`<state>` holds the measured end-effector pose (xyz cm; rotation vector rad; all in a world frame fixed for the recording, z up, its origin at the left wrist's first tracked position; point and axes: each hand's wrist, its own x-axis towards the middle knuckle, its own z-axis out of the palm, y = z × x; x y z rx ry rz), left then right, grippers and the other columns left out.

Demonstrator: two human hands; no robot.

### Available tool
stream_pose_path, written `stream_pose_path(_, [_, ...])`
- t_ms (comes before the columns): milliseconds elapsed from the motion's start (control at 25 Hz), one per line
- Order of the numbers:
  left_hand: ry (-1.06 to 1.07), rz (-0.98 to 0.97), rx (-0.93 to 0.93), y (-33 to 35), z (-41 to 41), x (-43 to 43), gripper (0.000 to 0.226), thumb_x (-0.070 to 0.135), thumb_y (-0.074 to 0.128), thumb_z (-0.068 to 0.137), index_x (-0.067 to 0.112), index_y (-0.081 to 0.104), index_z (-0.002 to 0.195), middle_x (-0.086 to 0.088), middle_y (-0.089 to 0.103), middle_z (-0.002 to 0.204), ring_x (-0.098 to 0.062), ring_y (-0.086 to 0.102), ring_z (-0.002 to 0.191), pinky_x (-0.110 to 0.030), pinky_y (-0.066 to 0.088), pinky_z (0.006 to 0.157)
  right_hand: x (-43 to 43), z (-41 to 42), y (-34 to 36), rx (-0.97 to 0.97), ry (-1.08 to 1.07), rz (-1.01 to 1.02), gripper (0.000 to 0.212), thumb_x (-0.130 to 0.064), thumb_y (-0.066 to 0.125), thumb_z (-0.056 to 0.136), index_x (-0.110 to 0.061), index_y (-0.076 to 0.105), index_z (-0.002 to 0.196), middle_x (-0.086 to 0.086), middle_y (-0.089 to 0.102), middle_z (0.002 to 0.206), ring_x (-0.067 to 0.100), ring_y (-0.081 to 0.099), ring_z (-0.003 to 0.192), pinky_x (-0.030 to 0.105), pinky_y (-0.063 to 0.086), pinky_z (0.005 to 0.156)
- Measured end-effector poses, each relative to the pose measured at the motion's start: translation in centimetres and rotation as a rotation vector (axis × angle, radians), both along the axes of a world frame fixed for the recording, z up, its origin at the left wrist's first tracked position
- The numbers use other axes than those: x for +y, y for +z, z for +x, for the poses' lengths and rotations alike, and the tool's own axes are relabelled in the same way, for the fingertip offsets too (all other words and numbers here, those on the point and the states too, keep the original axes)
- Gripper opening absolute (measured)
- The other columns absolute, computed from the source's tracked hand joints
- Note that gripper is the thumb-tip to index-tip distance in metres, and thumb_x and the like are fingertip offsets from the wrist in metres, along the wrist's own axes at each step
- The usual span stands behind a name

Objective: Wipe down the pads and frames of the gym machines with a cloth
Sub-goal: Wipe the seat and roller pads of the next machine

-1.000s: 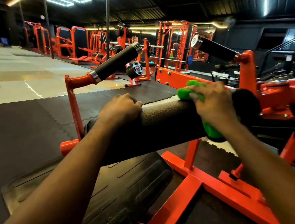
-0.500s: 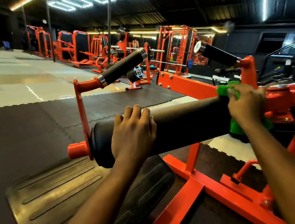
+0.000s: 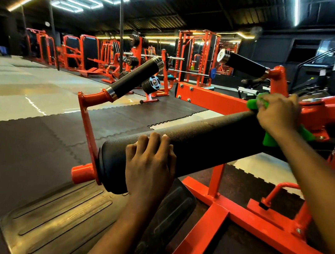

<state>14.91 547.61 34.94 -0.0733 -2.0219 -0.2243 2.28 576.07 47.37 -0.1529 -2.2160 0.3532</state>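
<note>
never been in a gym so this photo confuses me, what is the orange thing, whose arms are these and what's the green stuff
The picture comes from a camera worn on a person's head, looking forward and down, so the two arms are that person's own. They are at the orange frame of a weight machine in a gym. The long black cylinder across it is a roller pad, a cushion. The left hand grips the pad near its close end, fingers curled over the top. The right hand holds a green cloth against the pad's far end, beside the frame: the person is wiping the machine down. The black-sleeved bar sticking up at the left looks like a handle; a second one sits further back. Below lies a ribbed footplate on dark floor mats.
</note>
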Motion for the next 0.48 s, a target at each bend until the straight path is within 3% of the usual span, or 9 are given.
stream_pose_path(200, [0.019, -0.013, 0.024, 0.1, -0.1, 0.1, 0.025, 0.03, 0.055, 0.093, 0.013, 0.061, 0.109, -0.01, 0.059, 0.109, -0.029, 0.05, 0.098, -0.041, 0.037, 0.076, -9.8, 5.4, -2.9, 0.042, 0.245, 0.229, 0.025, -0.032, 0.053, 0.1, -0.024, 0.071, 0.116, 0.001, 0.069, 0.121, 0.031, 0.05, 0.108, 0.043, 0.046, 0.087])
stream_pose_path(320, [-0.005, -0.008, 0.004, 0.0, 0.1, 0.1, 0.028, 0.033, 0.053, 0.093, 0.014, 0.06, 0.113, -0.009, 0.059, 0.112, -0.028, 0.049, 0.101, -0.041, 0.038, 0.077, -8.2, 6.0, -2.9, 0.042, 0.367, 0.28, 0.028, -0.035, 0.057, 0.099, -0.029, 0.069, 0.124, -0.001, 0.066, 0.126, 0.027, 0.051, 0.11, 0.042, 0.048, 0.089])
stream_pose_path(480, [-0.192, 0.1, -0.011, 0.9, 1.2, -1.7, 0.015, 0.024, 0.061, 0.093, 0.015, 0.064, 0.105, -0.004, 0.06, 0.106, -0.022, 0.049, 0.101, -0.04, 0.042, 0.079, -0.7, 1.3, 0.9, -0.061, 0.07, 0.042, 0.029, -0.035, 0.06, 0.098, -0.029, 0.07, 0.125, 0.013, 0.067, 0.123, 0.034, 0.051, 0.11, 0.04, 0.046, 0.089])
